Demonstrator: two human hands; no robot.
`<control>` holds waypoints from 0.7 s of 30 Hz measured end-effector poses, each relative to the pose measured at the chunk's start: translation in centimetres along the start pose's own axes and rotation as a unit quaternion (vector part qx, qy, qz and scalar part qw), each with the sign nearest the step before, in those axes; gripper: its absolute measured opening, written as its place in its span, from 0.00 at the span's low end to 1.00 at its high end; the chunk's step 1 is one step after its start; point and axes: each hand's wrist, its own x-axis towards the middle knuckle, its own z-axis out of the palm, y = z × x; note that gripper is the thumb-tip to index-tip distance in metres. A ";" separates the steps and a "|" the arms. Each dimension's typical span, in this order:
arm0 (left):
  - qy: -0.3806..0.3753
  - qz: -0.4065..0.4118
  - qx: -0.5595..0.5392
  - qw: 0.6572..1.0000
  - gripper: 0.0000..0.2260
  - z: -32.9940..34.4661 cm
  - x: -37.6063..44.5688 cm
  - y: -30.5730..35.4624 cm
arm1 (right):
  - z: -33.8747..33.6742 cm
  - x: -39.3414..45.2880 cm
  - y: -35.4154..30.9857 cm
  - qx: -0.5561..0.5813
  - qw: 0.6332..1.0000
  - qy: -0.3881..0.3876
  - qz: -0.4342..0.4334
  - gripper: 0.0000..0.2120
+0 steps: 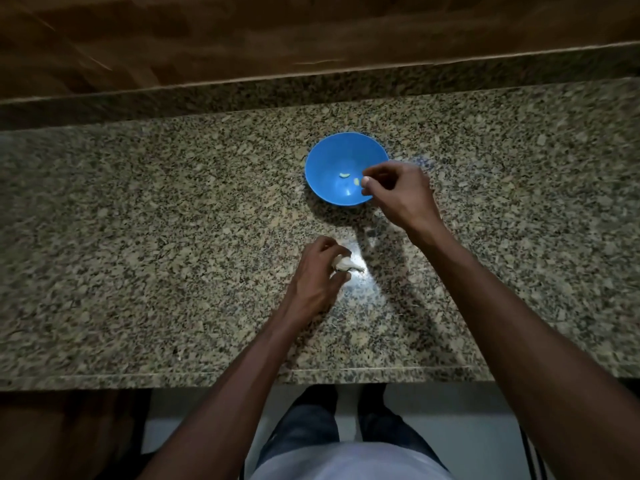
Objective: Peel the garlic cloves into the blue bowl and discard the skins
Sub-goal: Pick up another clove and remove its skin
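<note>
1. Nearest to me, the person stood against the front edge of the speckled granite countertop (138, 237), both bare forearms reaching out over it.
2. The left hand (317, 271) hovered low over the middle of the stone, its fingers curled closed around a white papery garlic piece (346, 263) with the skin on; the pale tip poked out to the right between thumb and fingers.
3. A bright patch of light lay on the stone just beside that hand, on its right.
4. Farther out, the right hand (398, 192) was held over the near right rim of the round blue plastic bowl (329, 161), thumb and fingertips pinched narrowly together. I could not tell whether anything was held in that pinch.
5. The bowl sat upright on the counter, well apart from the left hand, and two small pale yellowish peeled garlic cloves (344, 175) lay in its bottom, close to each other.
6. Behind the bowl the granite rose in a low back ledge, and beyond that stood a brown wooden panel (242, 36).
</note>
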 end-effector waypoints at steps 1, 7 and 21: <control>0.001 0.004 0.002 1.000 0.15 0.2 0.2 -0.2 | 0.1 0.1 0.2 -0.001 1.000 -0.002 0.004 0.10; 0.034 -0.090 -0.161 0.982 0.11 -0.5 -1.0 0.4 | -0.4 -4.5 2.7 0.068 0.996 -0.020 0.063 0.08; 0.107 -0.258 -0.459 0.843 0.07 -2.0 -3.2 3.1 | 2.9 -9.3 5.6 0.251 0.943 -0.170 0.139 0.15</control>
